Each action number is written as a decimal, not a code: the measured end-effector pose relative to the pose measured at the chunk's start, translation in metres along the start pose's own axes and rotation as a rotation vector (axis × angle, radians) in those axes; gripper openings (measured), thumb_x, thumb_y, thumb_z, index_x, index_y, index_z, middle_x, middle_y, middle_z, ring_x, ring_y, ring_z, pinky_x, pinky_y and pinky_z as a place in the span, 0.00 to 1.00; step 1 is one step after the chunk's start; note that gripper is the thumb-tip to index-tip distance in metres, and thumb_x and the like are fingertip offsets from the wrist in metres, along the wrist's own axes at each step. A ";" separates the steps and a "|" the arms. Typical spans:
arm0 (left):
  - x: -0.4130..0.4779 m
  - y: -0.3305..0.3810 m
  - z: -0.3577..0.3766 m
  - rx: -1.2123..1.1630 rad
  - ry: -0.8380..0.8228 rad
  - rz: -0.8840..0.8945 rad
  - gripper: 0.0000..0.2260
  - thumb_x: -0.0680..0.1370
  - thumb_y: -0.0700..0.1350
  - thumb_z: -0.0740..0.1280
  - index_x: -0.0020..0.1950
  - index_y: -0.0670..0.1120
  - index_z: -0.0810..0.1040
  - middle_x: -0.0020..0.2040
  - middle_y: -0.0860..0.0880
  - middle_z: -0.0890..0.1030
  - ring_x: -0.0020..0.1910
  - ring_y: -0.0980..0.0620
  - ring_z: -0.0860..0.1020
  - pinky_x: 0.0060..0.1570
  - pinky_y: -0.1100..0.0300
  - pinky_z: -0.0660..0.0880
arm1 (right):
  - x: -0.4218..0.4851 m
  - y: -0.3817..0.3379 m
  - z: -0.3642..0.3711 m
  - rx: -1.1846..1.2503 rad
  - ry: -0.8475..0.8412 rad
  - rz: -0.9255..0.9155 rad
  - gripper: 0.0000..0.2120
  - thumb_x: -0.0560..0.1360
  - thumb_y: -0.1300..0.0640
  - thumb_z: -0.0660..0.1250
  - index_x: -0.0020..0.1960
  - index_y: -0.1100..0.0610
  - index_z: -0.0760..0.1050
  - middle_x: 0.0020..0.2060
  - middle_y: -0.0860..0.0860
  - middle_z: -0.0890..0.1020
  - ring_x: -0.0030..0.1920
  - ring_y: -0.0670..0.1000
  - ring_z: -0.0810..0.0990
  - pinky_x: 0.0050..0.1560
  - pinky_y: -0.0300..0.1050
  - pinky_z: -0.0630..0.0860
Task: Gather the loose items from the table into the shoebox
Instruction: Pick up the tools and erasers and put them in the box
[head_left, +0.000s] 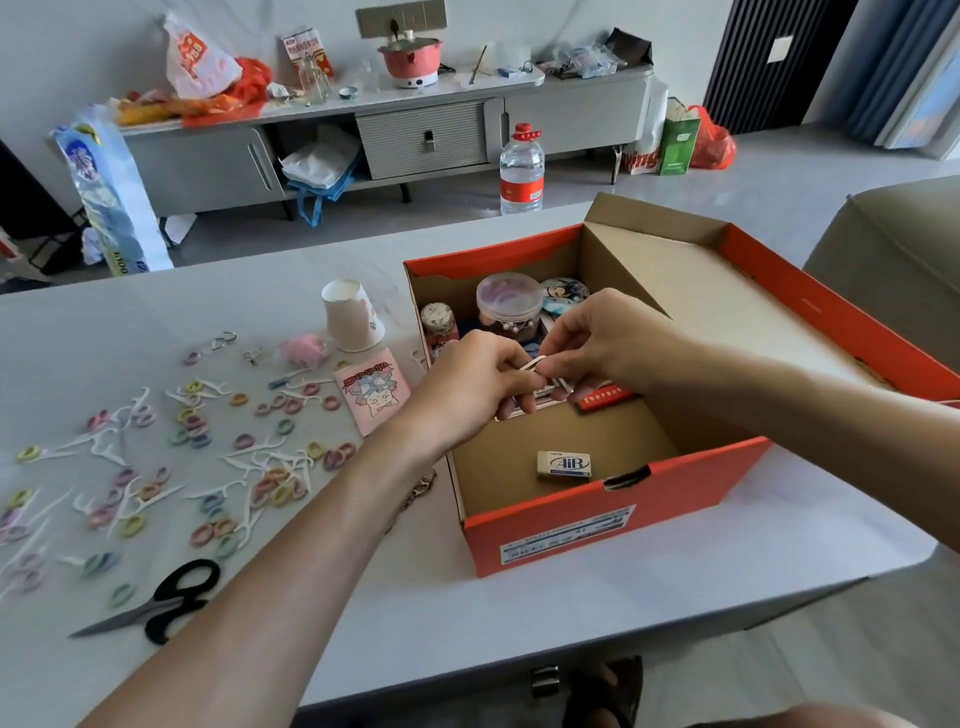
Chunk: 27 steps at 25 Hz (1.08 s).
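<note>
**Over the shoebox (675, 483): metal clip (540, 364) pinched two-handed**

Left hand (478, 384) and right hand (608, 338) both pinch it at the fingertips. Judged light, stiff and slick: hold across its bar. Hair ties (202, 532) lying on the table (727, 545) look soft and easily scattered.

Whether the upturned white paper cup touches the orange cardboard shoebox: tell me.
Apart. The head view shows bare table between the cup and the shoebox.
</note>
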<state>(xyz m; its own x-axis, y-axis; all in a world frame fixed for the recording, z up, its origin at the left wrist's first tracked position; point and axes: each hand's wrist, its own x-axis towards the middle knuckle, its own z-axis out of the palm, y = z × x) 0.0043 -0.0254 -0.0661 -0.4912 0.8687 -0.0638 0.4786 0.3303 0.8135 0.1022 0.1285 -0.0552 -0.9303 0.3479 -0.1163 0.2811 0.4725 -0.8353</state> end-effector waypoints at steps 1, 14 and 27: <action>0.001 -0.001 0.000 0.030 0.009 -0.001 0.05 0.78 0.43 0.70 0.44 0.43 0.82 0.33 0.50 0.84 0.26 0.59 0.73 0.32 0.63 0.70 | 0.003 0.000 0.000 -0.037 -0.047 0.038 0.03 0.71 0.58 0.75 0.41 0.56 0.82 0.33 0.54 0.85 0.33 0.51 0.85 0.33 0.38 0.80; 0.004 -0.013 0.016 0.446 0.132 0.047 0.07 0.78 0.45 0.68 0.56 0.51 0.79 0.53 0.47 0.82 0.52 0.47 0.78 0.51 0.49 0.77 | 0.025 0.042 0.009 -1.021 -0.160 0.421 0.12 0.70 0.58 0.74 0.51 0.61 0.78 0.34 0.51 0.75 0.32 0.50 0.76 0.30 0.40 0.73; 0.001 -0.016 0.017 0.385 0.247 0.097 0.05 0.78 0.45 0.68 0.53 0.50 0.81 0.47 0.50 0.82 0.47 0.50 0.79 0.47 0.53 0.78 | 0.015 0.053 0.011 -1.149 -0.071 0.209 0.08 0.75 0.64 0.67 0.54 0.62 0.77 0.49 0.59 0.81 0.49 0.59 0.82 0.38 0.44 0.72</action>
<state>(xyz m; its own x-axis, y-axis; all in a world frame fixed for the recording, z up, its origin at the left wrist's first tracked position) 0.0083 -0.0232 -0.0891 -0.5666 0.8042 0.1794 0.7435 0.4052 0.5319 0.1005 0.1500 -0.1071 -0.8417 0.4763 -0.2544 0.4439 0.8786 0.1762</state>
